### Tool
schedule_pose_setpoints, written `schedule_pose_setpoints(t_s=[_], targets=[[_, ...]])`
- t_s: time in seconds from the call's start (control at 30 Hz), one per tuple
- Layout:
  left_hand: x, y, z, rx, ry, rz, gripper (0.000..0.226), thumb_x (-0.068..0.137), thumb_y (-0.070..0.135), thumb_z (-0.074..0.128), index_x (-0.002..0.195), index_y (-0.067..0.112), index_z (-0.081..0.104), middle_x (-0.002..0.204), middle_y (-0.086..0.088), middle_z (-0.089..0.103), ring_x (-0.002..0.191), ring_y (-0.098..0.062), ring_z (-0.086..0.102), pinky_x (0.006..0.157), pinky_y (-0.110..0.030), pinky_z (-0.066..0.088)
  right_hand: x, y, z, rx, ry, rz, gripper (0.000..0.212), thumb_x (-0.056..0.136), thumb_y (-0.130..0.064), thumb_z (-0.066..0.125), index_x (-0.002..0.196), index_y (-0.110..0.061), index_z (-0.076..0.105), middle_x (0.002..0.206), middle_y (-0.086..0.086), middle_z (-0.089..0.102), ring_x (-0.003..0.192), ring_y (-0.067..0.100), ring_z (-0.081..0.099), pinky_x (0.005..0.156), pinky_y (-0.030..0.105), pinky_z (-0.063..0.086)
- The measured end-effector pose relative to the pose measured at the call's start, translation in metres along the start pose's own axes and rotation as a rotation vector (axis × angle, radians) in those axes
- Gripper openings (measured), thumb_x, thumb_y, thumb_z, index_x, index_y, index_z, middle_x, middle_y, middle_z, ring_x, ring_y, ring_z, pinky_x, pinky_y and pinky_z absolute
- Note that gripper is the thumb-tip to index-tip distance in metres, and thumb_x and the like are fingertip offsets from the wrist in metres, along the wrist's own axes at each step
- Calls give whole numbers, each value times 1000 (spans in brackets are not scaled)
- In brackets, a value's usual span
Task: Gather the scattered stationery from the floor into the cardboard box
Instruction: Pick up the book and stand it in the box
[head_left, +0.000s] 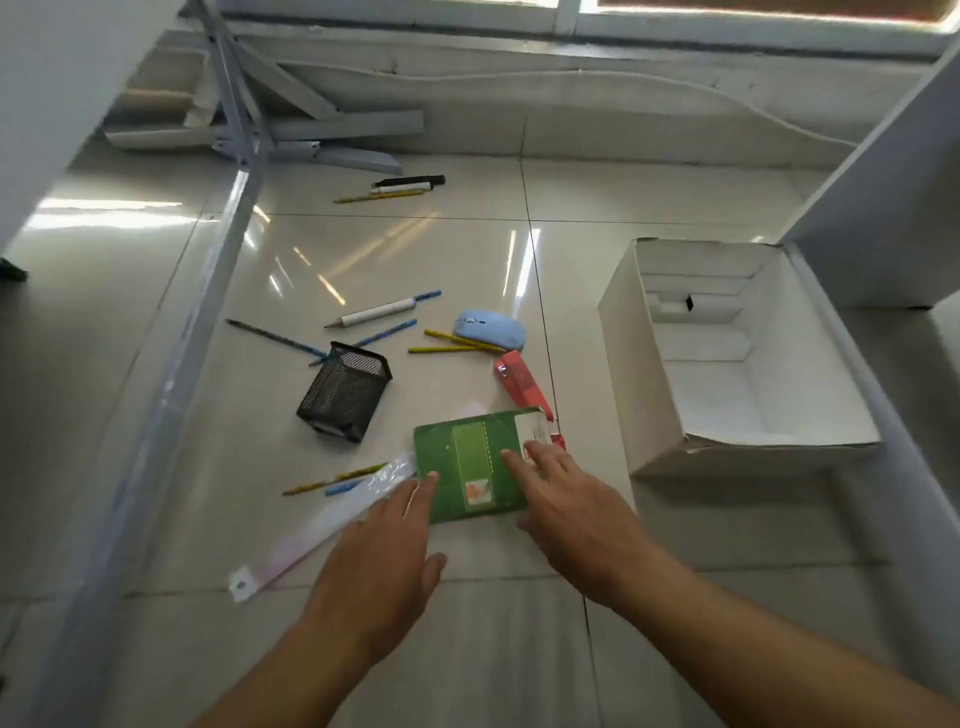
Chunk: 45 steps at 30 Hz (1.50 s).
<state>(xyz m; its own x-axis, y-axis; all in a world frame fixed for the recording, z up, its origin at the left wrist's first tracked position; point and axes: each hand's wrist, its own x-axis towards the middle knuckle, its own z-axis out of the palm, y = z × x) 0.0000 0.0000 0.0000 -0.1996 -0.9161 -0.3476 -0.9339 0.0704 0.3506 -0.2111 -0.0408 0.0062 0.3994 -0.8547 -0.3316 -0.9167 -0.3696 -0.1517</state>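
Both hands are spread open, holding nothing. Your left hand (382, 561) and right hand (566, 499) flank the green notebook (470, 465) lying flat under your fingertips. Pinch its side edges, lift level, then carry right to the cardboard box (810, 364).

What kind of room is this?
Likely an office or study room, seen at floor level: glossy tiled floor, grey metal desk legs beside white furniture panels, and stationery plus a blue computer mouse scattered near a cardboard box.
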Motion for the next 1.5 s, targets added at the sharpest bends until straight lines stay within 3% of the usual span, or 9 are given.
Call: schedule_pose_setpoints(t_s=[0.23, 0.43, 0.6, 0.77, 0.9, 1.07, 1.17, 1.3, 1.5], targets=[[58, -2, 36, -365, 94, -197, 99, 89, 45, 72, 161, 17, 10, 161, -4, 27, 147, -21, 30, 116, -34, 32, 68, 15, 16, -200, -51, -94, 116, 88, -39, 73, 160, -22, -16, 167, 20, -19, 153, 42, -17, 122, 64, 2], [77, -1, 40, -490, 180, -273, 103, 79, 37, 84, 158, 23, 19, 147, -5, 36, 132, -24, 46, 98, -33, 41, 96, 14, 22, -347, -66, -146, 142, 63, -51, 91, 161, -16, -6, 155, 24, 29, 146, 40, 28, 121, 64, 12], [83, -3, 38, -599, 225, -388, 102, 72, 31, 90, 153, 17, 30, 135, -10, 47, 114, -21, 51, 92, -35, 43, 98, 12, 24, -333, -55, -176, 135, 66, -45, 90, 160, -9, 2, 150, 28, 34, 140, 43, 34, 123, 57, 17], [87, -6, 11, -859, 302, -449, 58, 86, 38, 78, 133, 20, 51, 111, -4, 62, 88, -14, 62, 67, -30, 50, 84, 19, 2, -194, -79, -182, 138, 67, -63, 82, 161, -11, -6, 157, 27, 21, 145, 43, 22, 122, 48, 22], [98, -9, -16, -1624, 267, -564, 30, 106, 28, 48, 122, 12, 67, 108, -15, 73, 88, -28, 69, 80, -44, 53, 77, 28, -22, 282, -163, -73, 143, 61, -63, 82, 161, -18, -11, 167, 3, -22, 156, 25, -15, 127, 43, 16], [95, 9, -13, -1659, 0, -367, 32, 109, 12, 39, 120, 13, 69, 113, -11, 76, 96, -26, 72, 87, -42, 54, 74, 31, -39, 910, -228, 64, 87, 58, -53, 86, 135, -28, 55, 124, -3, 64, 111, 16, 66, 95, 41, 59], [94, 22, -7, -1662, -121, -299, 27, 106, 13, 49, 123, 13, 70, 114, -9, 75, 96, -20, 71, 98, -46, 50, 69, 26, -44, 1130, -225, 102, 69, 65, -48, 79, 128, -23, 69, 124, -15, 66, 110, 9, 65, 99, 36, 54], [94, 38, -7, -1648, -119, -300, 27, 101, 29, 57, 119, 15, 72, 106, -4, 78, 92, -19, 74, 77, -39, 57, 65, 20, -49, 1431, -234, 84, 12, 82, -27, 60, 81, -18, 67, 84, 5, 61, 80, 22, 58, 78, 38, 46], [97, 32, -4, -1496, 100, -446, 38, 84, 36, 75, 116, 17, 69, 106, -3, 79, 102, -26, 74, 84, -47, 62, 70, 21, -41, 1272, -93, 191, 15, 102, -22, 57, 109, -17, 70, 105, 4, 77, 93, 23, 76, 83, 41, 63]])
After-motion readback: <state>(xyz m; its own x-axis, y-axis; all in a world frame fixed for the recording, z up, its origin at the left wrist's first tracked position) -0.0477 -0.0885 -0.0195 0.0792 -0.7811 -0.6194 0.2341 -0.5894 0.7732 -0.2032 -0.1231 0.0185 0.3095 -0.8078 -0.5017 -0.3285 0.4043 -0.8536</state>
